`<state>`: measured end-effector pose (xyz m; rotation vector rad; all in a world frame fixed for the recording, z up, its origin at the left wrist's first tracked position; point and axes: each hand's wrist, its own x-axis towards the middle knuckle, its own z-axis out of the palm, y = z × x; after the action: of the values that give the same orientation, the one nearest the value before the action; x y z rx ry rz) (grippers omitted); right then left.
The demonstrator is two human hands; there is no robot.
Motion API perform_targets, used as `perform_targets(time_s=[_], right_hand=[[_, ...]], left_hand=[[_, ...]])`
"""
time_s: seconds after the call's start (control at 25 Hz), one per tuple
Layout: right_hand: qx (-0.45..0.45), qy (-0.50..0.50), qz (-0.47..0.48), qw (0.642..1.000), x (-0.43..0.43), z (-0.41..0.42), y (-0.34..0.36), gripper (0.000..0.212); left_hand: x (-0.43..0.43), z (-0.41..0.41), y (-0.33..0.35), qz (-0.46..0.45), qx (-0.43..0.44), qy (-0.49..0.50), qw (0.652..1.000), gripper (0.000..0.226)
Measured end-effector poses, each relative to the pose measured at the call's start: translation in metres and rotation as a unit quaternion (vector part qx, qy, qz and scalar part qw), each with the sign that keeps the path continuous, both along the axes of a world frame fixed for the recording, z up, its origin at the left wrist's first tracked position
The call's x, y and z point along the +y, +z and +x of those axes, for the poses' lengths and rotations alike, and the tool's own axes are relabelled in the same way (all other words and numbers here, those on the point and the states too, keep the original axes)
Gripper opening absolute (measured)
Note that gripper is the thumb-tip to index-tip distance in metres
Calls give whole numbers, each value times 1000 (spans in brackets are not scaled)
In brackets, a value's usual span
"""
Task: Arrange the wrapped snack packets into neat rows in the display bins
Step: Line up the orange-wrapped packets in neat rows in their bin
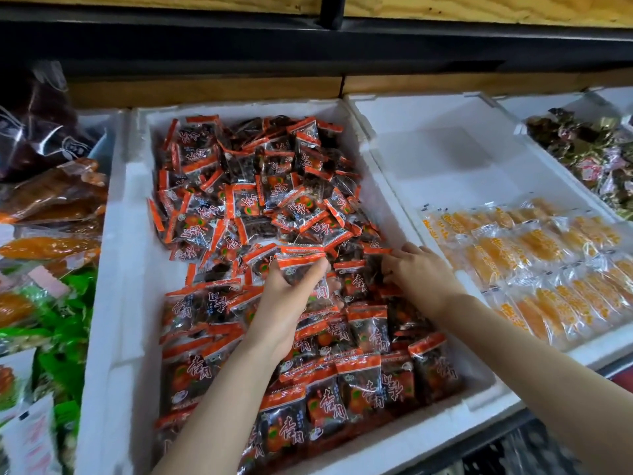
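Left hand (pixel 284 303) grips packet (pixel 301 265) over foam bin (pixel 116 269).

Right fingers (pixel 399 264) half under red packets (pixel 298 214)

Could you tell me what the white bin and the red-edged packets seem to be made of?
The white bin looks like matte expanded foam, given its thick, chalky walls. The red-edged packets seem thin glossy plastic film: glare, crinkles, see-through panels.

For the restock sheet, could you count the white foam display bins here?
3 clearly: the centre white foam bin of red-and-black wrapped packets, the half-filled bin of yellow packets to its right, and the far-right bin of dark foil sweets. Others may be hidden at both edges.
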<state>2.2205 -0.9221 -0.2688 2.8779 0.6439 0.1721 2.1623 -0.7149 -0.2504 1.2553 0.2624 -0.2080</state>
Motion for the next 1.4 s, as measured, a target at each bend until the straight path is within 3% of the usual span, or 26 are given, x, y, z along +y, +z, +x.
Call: perform_targets(time_s=[0.08,0.16,0.2,0.24,0.28,0.36,0.4,0.48,0.56,0.68,0.76,0.8,0.88,0.92,1.0,1.2,1.32,1.4], right_hand=[[-8,-5,1,1000,5,0,5,25],[27,-1,205,978,18,-12,13,32],[69,21,327,942,29,-22,17,38],[97,61,392,913,41,-34,20,47],[100,101,389,910,53,-46,21,58],[41,150,312,937,66,-59,13,72],[16,147,287,947,68,-60,8,72],[22,127,300,945,66,-58,5,60],[63,99,392,912,63,-57,9,38],[86,2,535,840,50,-50,21,20],[18,-28,495,868,37,-34,18,21],[-2,-26,422,906,32,-26,13,26],[51,2,234,971,24,-15,-6,42],[94,14,163,982,22,-14,-16,48],[89,45,121,988,22,-13,-23,50],[6,41,168,985,29,-9,-13,46],[59,44,366,928,47,-19,0,64],[106,100,390,909,57,-27,8,78]], left_hand=[[-3,0,-1,9,5,-7,1000,48],[-5,-1,1,12,29,6,999,82],[-5,0,0,11,40,14,999,95],[-4,2,-1,5,46,25,999,99],[-4,2,-3,-3,49,32,998,92],[-4,1,-6,-23,52,13,998,58],[-5,0,-6,-41,58,3,998,43],[-5,-1,-6,-80,60,-13,995,42],[-6,-1,-5,-89,49,-14,995,45],[-5,2,-4,-64,13,4,998,19],[-1,6,-6,2,-13,17,1000,6],[1,6,-7,44,-26,20,998,6],[4,6,-5,98,-45,27,994,8],[5,6,-5,111,-51,29,992,8],[7,5,-2,146,-55,28,987,12],[7,4,-3,177,-66,19,982,15],[7,3,-4,183,-58,0,981,18],[8,4,-5,203,-76,-3,976,17]])
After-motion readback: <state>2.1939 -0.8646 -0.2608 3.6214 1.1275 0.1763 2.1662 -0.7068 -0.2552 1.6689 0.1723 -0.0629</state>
